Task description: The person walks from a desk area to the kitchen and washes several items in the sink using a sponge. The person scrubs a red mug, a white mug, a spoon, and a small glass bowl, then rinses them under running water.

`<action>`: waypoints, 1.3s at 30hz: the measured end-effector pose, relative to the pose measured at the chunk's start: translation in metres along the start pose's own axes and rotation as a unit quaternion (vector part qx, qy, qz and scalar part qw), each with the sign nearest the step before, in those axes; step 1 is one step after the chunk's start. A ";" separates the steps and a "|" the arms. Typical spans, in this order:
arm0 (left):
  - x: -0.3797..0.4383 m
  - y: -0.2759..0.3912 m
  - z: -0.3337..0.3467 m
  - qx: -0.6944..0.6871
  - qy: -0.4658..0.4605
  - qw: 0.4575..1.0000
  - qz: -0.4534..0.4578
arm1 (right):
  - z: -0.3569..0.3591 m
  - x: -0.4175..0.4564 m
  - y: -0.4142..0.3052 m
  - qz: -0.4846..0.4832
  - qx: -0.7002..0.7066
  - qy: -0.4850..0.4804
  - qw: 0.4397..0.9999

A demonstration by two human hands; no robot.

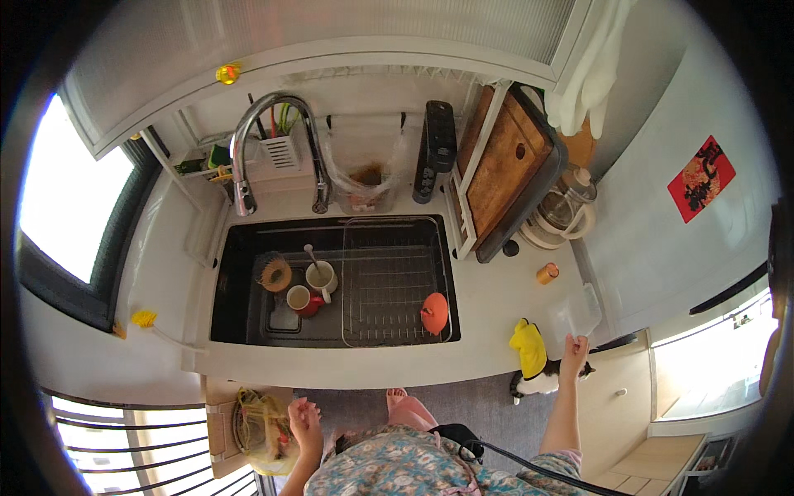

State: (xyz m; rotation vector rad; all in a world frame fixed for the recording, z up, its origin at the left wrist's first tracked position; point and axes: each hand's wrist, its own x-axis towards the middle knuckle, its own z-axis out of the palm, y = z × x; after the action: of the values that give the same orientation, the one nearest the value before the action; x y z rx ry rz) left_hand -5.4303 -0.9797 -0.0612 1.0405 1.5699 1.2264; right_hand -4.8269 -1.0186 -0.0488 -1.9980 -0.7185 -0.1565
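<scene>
My left hand (305, 423) is raised in front of the counter edge, fingers loosely bent and nothing visible in it. My right hand (574, 356) is at the counter's right end, with its fingertips at the near edge of a clear plastic container (577, 313). Whether it grips the container I cannot tell. Left of that hand, a yellow glove (530, 348) drapes over the counter edge. In the black sink (239, 322) are a red mug (303, 304), a white mug (321, 277) with a spoon (311, 253), and a brown filter in a clear dripper (274, 274).
A wire rack (388, 297) spans the sink's right side, bearing an orange-red lid-like piece (435, 314). Behind are a chrome faucet (239, 146), cutting boards (505, 167) and a glass carafe (561, 211). A copper-coloured cylinder (548, 273) is on the counter. On the floor is a cat (538, 384).
</scene>
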 end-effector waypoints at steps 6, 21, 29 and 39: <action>0.024 0.022 0.045 0.040 -0.095 0.994 0.040 | -0.004 0.008 0.018 0.036 -0.073 -0.121 0.989; 0.120 0.040 0.054 -0.037 -0.204 0.977 0.048 | 0.071 -0.101 -0.138 -0.066 -0.069 -0.168 0.981; 0.194 0.093 0.065 -0.293 -0.353 0.864 -0.208 | 0.221 -0.199 -0.352 0.011 0.118 -0.515 0.849; 0.286 0.042 0.000 -0.219 -0.134 0.909 -0.329 | 0.355 -0.198 -0.478 -0.144 0.272 -0.409 0.859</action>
State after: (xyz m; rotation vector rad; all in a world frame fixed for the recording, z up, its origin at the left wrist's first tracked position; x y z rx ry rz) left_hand -5.5055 -0.7012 -0.0583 0.3156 1.1977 0.8513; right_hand -5.3136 -0.6364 0.0508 -1.3414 -1.4154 0.6989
